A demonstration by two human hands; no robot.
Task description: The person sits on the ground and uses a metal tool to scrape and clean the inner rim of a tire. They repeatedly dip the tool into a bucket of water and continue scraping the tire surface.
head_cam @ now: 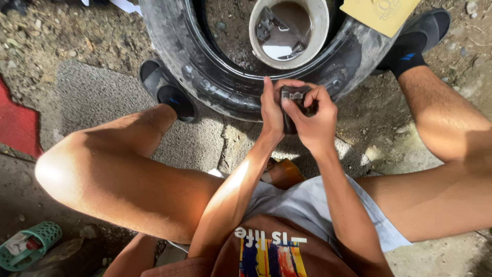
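Both my hands meet in front of me over a black rubber tyre that lies on the ground between my feet. My left hand and my right hand together grip a small dark metal part, held upright with its top end showing between the fingers. Inside the tyre's ring stands a white bucket of murky water with dark metal pieces in it.
I sit with knees apart, black sandals on both feet. A yellow card lies at the top right. A red mat is at the left, a green mesh basket at the bottom left. Gravelly dirt and concrete all around.
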